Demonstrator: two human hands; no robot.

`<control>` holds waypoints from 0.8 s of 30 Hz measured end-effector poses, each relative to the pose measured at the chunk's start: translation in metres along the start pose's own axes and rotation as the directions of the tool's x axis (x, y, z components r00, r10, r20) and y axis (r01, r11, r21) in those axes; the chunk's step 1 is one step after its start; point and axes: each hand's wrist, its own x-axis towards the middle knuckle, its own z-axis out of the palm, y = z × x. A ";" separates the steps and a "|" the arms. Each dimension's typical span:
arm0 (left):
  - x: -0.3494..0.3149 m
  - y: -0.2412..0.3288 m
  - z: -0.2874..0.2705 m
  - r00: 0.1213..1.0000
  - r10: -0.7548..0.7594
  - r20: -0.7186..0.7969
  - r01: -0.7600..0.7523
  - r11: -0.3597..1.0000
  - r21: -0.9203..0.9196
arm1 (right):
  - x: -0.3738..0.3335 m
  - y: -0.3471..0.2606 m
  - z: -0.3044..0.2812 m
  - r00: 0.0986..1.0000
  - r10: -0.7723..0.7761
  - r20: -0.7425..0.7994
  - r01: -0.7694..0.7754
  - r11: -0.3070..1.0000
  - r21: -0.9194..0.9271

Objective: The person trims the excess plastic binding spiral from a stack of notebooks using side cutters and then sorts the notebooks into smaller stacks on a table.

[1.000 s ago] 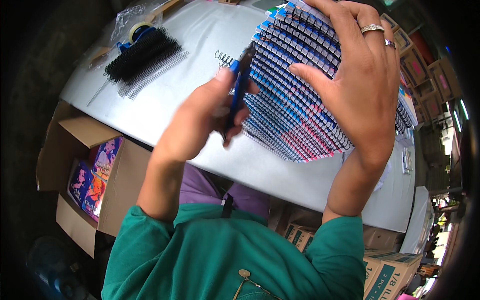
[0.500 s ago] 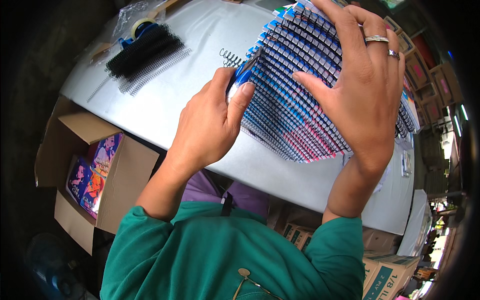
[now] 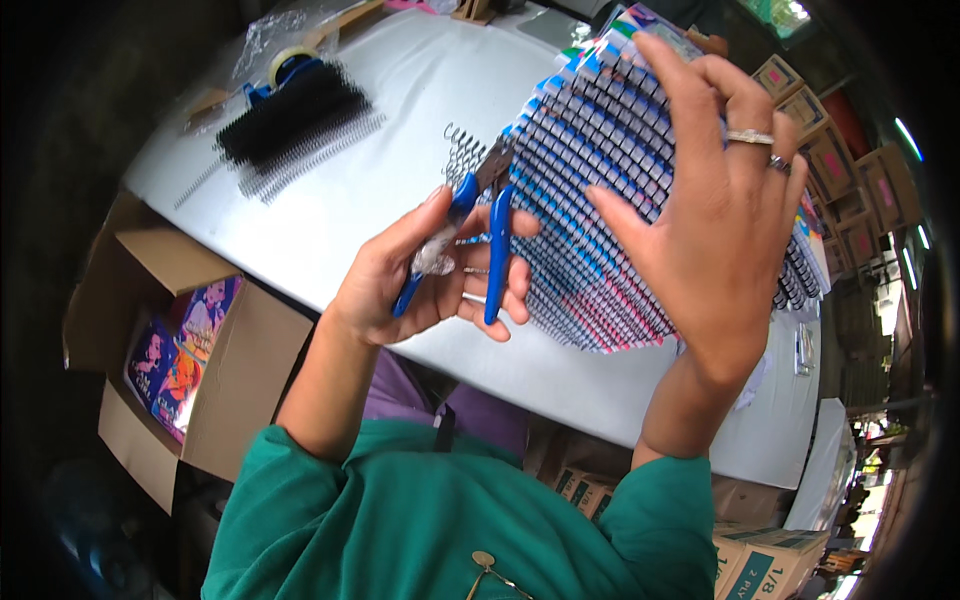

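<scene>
My left hand grips wire cutters with blue handles, one of them wrapped in clear material. The handles are spread apart, and several fingers curl around the farther one. The cutters' dark jaws sit at the left edge of a fanned stack of spiral-bound notebooks, whose black coils face me in rows. Loose coil ends stick out left of the jaws. Over the right side of the stack, my right hand has its fingers and thumb spread, with the fingertips near the top edge; whether they press on it I cannot tell.
On the grey-white table lie a pile of black plastic coils and a blue tape dispenser. An open cardboard box holding colourful notebooks stands at the left. More cartons are stacked at the far right.
My left hand has turned palm up and its fingers have loosened, so the cutters' handles have spread. The cutters sit slightly lower. My right hand stays over the stack.
</scene>
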 end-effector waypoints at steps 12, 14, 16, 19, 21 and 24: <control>-0.001 0.000 -0.006 0.999 -0.007 0.044 0.013 0.992 -0.129 | -0.005 -0.007 0.004 0.995 0.081 0.050 -0.082 0.996 0.026; -0.001 -0.001 -0.006 0.997 -0.016 0.082 0.027 0.990 -0.136 | -0.005 -0.009 0.002 0.995 0.081 0.053 -0.083 0.996 0.038; 0.001 0.004 0.011 0.997 -0.051 -0.053 0.047 0.996 -0.075 | -0.004 -0.008 0.003 0.995 0.083 0.055 -0.085 0.996 0.031; 0.002 0.004 -0.002 0.998 -0.037 0.056 0.048 0.976 -0.211 | -0.005 -0.008 0.003 0.996 0.066 0.051 -0.067 0.998 0.018; 0.004 0.004 0.024 0.909 0.201 -0.365 0.123 0.708 0.695 | -0.006 -0.006 0.004 0.996 0.062 0.061 -0.061 0.998 -0.019; 0.009 -0.015 0.025 0.703 0.671 -0.236 0.334 -0.019 0.942 | -0.005 -0.013 0.005 0.996 0.056 0.063 -0.055 0.998 -0.019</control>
